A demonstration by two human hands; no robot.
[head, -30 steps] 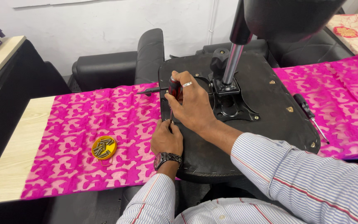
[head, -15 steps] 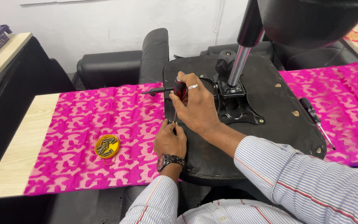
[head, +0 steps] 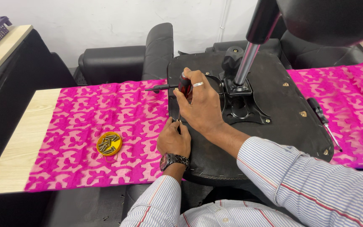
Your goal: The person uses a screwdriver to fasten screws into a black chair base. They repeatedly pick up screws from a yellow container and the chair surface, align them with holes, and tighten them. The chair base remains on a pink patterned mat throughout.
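Pink cloth (head: 106,113): right hand (head: 200,105) grips screwdriver (head: 177,86); left hand (head: 174,138) pinches seat (head: 274,126) edge.

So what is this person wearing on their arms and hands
Both arms are in long shirt sleeves, white with fine blue and red stripes, cuffs reaching the wrists. The left hand has a dark metal wristwatch with a round face. The right hand wears a plain silver ring. No gloves.

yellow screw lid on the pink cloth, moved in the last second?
No. The yellow lid of screws sits on the same patch of the pink cloth, the same way off the cloth's near edge and left of the left hand; only the camera shifted.
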